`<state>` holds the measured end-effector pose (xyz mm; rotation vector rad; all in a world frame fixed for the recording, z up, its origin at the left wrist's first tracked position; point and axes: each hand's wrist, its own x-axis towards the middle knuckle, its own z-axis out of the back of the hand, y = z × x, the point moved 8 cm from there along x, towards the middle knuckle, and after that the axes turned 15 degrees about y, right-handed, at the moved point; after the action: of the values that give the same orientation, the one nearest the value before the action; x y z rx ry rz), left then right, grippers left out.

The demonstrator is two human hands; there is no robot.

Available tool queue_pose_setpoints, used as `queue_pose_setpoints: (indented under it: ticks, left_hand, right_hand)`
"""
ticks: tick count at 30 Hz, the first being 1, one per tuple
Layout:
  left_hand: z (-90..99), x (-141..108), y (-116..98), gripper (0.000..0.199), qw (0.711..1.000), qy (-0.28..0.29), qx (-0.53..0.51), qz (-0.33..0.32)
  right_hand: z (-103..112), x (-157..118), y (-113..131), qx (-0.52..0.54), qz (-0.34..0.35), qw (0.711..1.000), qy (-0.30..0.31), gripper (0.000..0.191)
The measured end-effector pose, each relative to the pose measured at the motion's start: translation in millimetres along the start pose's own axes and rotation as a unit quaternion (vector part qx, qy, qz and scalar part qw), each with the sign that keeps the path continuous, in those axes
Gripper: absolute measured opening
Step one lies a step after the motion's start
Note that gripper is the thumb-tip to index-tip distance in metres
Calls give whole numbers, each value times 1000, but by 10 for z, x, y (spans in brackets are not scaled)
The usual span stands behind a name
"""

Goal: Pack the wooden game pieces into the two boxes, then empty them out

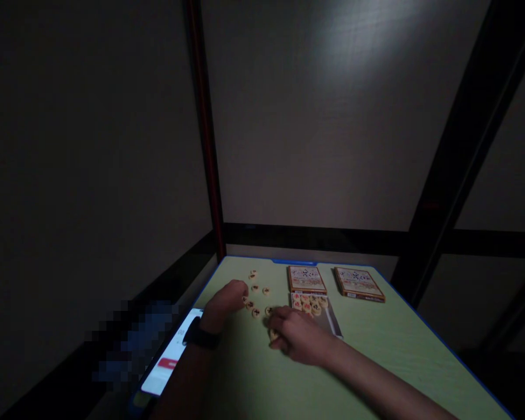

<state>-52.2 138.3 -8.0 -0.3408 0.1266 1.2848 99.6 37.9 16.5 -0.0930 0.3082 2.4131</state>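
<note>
Round wooden game pieces [255,288] with dark and red characters lie loose on the green table [245,373]. My left hand [230,296], with a dark band at the wrist, is at the left of these pieces; its curled fingers touch or nearly touch one piece. My right hand [291,331] is closed around a piece [273,335] that shows between its fingers, beside the open box tray. Several pieces with red and dark markings sit in that tray [331,319], grouped toward its left and far side.
Behind the tray lies a flat printed box [307,279], and a second one [359,283] is to its right. A lit screen [160,378] rests along the table's left edge, beside my left forearm. Walls with dark beams stand behind the table.
</note>
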Motion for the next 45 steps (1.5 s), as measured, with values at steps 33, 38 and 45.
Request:
queue_pose_setpoints:
  ticks: [33, 38, 45]
  left_hand:
    - [310, -261, -28, 15, 998, -53, -24, 15]
    - [239, -221, -46, 14, 999, -37, -36, 9]
    - [138, -204, -5, 13, 998, -34, -47, 9]
  right_hand:
    - [369, 1361, -864, -52, -66, 996, 19, 29]
    - [335, 1296, -887, -37, -57, 997, 20, 34]
    - [291, 1272, -919, -21, -47, 998, 37, 31]
